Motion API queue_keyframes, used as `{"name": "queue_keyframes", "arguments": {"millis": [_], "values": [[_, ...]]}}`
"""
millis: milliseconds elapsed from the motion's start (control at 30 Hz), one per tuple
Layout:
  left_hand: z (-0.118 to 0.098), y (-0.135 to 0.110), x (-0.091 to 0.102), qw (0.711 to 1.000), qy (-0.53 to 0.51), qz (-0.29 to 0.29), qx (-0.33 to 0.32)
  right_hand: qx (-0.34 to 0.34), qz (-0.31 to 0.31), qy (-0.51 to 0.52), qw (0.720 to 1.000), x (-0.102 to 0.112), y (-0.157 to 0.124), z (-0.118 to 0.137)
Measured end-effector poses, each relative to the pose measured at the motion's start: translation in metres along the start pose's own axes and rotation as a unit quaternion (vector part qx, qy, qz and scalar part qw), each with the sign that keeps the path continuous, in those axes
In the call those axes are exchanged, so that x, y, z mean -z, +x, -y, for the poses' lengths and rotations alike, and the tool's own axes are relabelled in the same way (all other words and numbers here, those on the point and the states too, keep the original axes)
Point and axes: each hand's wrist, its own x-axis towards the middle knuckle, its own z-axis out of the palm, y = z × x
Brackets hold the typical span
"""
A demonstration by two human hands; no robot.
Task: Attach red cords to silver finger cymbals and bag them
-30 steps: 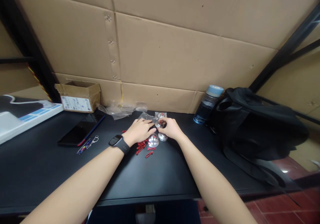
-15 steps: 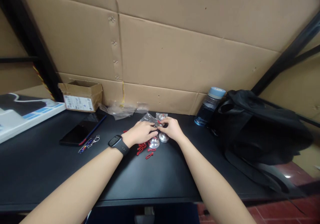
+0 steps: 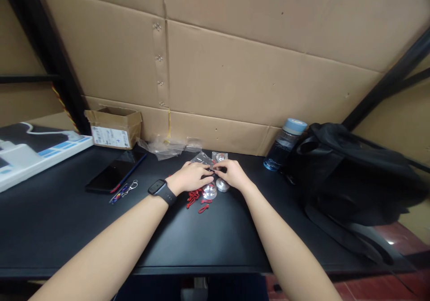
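My left hand (image 3: pixel 194 177), with a black watch on the wrist, has its fingers together on the near edge of a small clear plastic bag (image 3: pixel 202 158). From the other side my right hand (image 3: pixel 232 174) pinches the same bag between thumb and fingers. Below the fingertips lie a shiny, clear or silver domed disc (image 3: pixel 210 191) and another round shiny disc (image 3: pixel 222 185). Several red cord loops (image 3: pixel 193 197) lie by the left palm, partly under it. Behind the right hand sits a bagged disc (image 3: pixel 220 157) with a red bit on it.
Loose clear wrapping (image 3: pixel 161 148) lies by the cardboard wall. To the left are an open carton (image 3: pixel 114 128), a phone (image 3: pixel 116 173), a keychain (image 3: pixel 123 191) and a white power strip (image 3: pixel 47 154). A water bottle (image 3: pixel 284 144) and black backpack (image 3: pixel 356 175) stand right.
The whole view has shifted slightly, so everything appears a little farther right. My right fingers have shifted slightly at the bag; both hands otherwise stay in place.
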Motion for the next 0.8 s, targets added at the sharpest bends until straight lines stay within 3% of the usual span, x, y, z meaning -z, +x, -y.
{"name": "queue_keyframes", "arguments": {"millis": [200, 500, 800], "values": [[0.0001, 0.0000, -0.0027, 1.000, 0.002, -0.007, 0.008, -0.003, 0.013, -0.006, 1.000, 0.0009, 0.0005, 0.0000], [-0.0036, 0.0035, -0.0056, 0.999, 0.039, -0.011, 0.013, 0.002, -0.022, -0.017, 1.000, 0.0015, 0.0014, -0.0058], [0.0057, 0.0031, -0.0030, 0.997, 0.045, -0.029, 0.064, 0.013, -0.031, -0.008, 0.999, 0.0049, -0.0013, -0.0027]]}}
